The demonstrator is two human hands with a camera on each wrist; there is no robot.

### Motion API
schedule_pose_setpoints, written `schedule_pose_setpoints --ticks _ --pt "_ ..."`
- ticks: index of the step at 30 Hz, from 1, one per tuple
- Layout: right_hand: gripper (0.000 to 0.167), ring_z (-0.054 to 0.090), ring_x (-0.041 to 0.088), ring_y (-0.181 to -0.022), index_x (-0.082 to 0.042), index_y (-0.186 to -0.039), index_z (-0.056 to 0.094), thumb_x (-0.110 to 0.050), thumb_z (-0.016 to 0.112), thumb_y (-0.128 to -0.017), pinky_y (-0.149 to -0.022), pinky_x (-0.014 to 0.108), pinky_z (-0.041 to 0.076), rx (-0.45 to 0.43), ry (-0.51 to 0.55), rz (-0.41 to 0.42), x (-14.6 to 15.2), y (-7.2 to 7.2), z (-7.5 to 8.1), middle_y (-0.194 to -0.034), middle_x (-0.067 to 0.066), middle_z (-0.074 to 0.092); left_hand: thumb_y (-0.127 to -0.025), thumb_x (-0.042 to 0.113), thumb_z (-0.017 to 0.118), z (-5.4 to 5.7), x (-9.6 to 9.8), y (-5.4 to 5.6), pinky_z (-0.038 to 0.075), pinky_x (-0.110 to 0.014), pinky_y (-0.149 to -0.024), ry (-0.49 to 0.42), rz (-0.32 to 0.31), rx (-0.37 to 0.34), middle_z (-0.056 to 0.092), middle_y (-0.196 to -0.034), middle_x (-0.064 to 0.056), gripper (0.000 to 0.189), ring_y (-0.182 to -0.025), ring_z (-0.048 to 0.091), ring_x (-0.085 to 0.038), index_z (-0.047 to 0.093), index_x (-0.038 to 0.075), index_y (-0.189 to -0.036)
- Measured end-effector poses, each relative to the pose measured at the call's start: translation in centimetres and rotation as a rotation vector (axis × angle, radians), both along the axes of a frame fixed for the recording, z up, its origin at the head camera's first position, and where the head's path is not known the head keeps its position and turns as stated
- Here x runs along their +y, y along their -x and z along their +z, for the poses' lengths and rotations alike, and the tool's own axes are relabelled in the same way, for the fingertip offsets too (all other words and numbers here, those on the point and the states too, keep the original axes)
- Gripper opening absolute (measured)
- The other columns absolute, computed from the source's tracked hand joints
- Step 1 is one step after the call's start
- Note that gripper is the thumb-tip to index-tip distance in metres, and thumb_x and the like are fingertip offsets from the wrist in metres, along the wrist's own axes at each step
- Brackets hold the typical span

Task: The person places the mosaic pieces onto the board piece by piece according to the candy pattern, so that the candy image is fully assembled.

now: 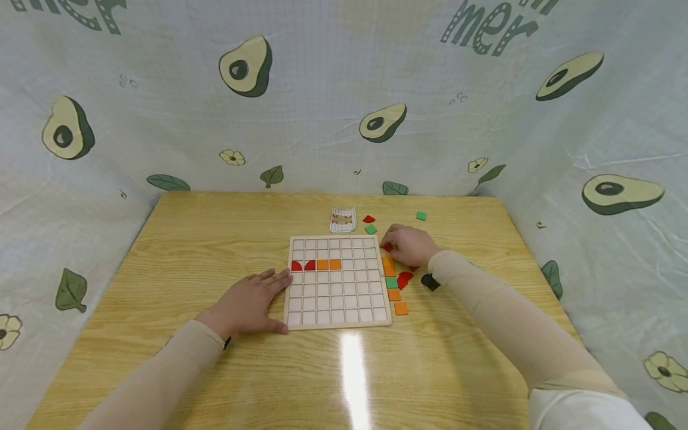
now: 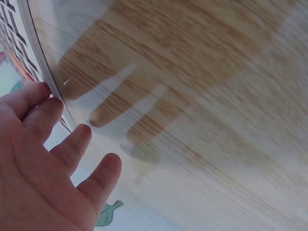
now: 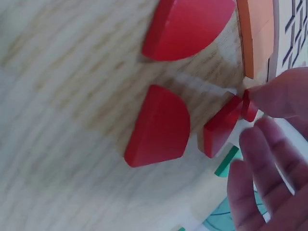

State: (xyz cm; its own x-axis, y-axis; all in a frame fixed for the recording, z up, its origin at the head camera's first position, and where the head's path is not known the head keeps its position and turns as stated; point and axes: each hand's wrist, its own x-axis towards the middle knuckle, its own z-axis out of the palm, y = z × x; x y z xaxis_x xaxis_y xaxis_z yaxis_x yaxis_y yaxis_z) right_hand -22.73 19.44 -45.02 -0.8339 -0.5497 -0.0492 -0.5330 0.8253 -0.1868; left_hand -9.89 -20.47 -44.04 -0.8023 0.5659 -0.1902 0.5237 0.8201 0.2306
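A pale wooden grid board (image 1: 322,298) lies on the table, with two red quarter-circle tiles (image 1: 310,265) and two orange square tiles (image 1: 328,264) in one row. My left hand (image 1: 252,303) rests at the board's left edge, fingers spread and touching its frame. By the upper right corner, my right hand (image 1: 411,244) pinches a red tile (image 3: 248,107) between thumb and fingers. Another red tile (image 3: 223,126) lies right beside those fingertips. Two more red tiles sit nearby, one (image 3: 161,127) lying nearer the middle of the right wrist view.
Right of the board lie orange tiles (image 1: 395,295), a green tile (image 1: 391,282) and a black object (image 1: 430,282). Behind it are a small pattern card (image 1: 343,220), a red tile (image 1: 368,219) and green tiles (image 1: 371,229). Printed cloth (image 1: 322,119) hangs around the table.
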Motion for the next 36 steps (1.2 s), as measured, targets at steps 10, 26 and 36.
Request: schedule_pose_setpoints --ticks 10,26,36 --pt "0.027 0.054 0.015 -0.073 -0.013 -0.114 0.075 -0.024 0.076 -0.089 -0.065 0.03 0.049 -0.07 -0.019 -0.034 -0.07 -0.13 0.7 -0.094 -0.001 0.061 -0.074 0.066 0.076 -0.06 -0.18 0.06 0.033 -0.056 -0.11 -0.003 0.0 0.009 0.035 -0.159 -0.006 0.104 -0.143 0.032 -0.037 0.04 0.01 -0.154" --pt "0.029 0.054 0.019 -0.077 -0.015 -0.117 0.073 -0.02 0.074 -0.088 -0.071 0.034 0.05 -0.078 -0.033 -0.064 0.0 0.07 0.34 -0.096 -0.001 0.063 -0.074 0.066 0.076 -0.06 0.03 0.0 0.032 -0.055 -0.111 -0.002 0.0 0.01 0.036 -0.158 -0.007 0.104 -0.143 0.032 -0.037 0.041 0.01 -0.153" --pt "0.026 0.056 0.018 -0.078 -0.016 -0.112 0.075 -0.019 0.075 -0.086 -0.071 0.033 0.05 -0.094 0.04 -0.105 0.19 0.44 0.02 -0.094 -0.002 0.064 -0.074 0.065 0.076 0.07 0.02 0.0 0.031 -0.054 -0.111 0.006 0.001 0.003 0.035 -0.159 -0.007 0.104 -0.144 0.032 -0.036 0.04 0.01 -0.154"
